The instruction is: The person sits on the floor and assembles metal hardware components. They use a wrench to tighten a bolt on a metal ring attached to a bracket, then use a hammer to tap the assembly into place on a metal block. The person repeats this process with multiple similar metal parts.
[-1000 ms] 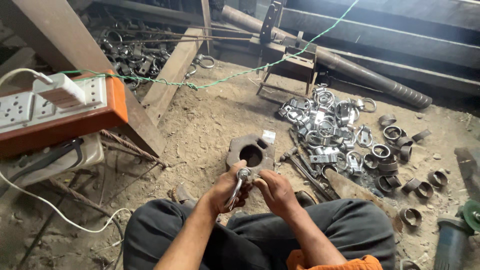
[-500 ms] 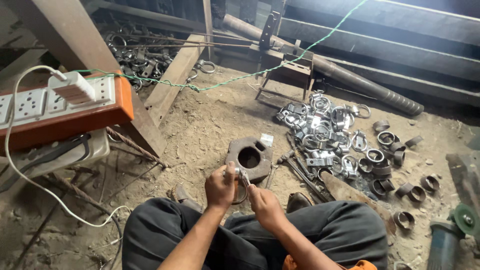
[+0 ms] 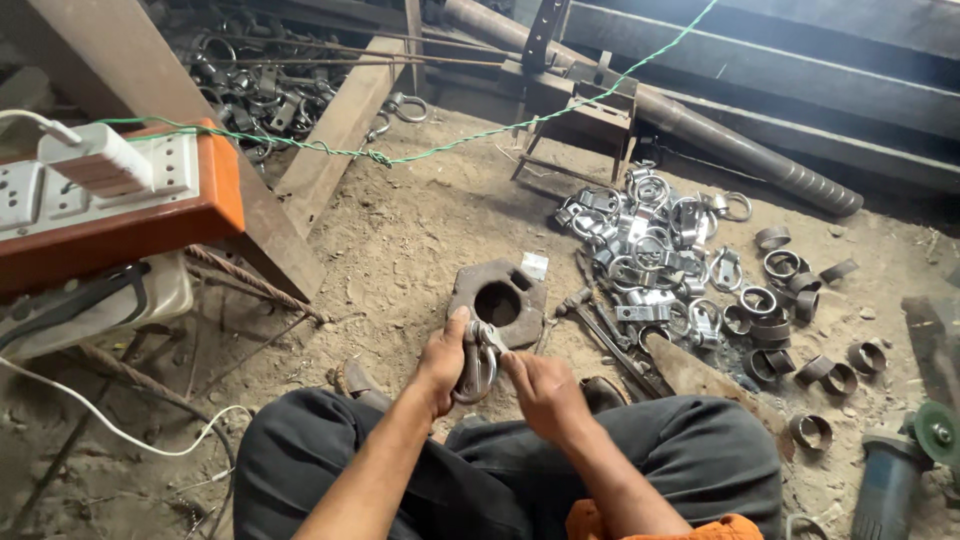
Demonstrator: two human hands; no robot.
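Over our lap, our left hand (image 3: 442,362) pinches one metal clamp ring (image 3: 476,366), and our right hand (image 3: 542,390) pinches its top. A big pile of rings (image 3: 650,250) waits on the floor (image 3: 400,240).

Orange-and-white socket board (image 3: 120,190) at left; green cord (image 3: 400,158) across dirt; heap of metal clamps (image 3: 650,250); possibly an angle grinder (image 3: 900,465), lower right.

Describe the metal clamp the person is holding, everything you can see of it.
The metal clamp is a small ring-shaped piece of grey, shiny steel with a bracket at its top. It is held upright above the person's lap, just in front of the heavy plate with a round hole. The left hand grips its side; the right hand fingers its top edge.
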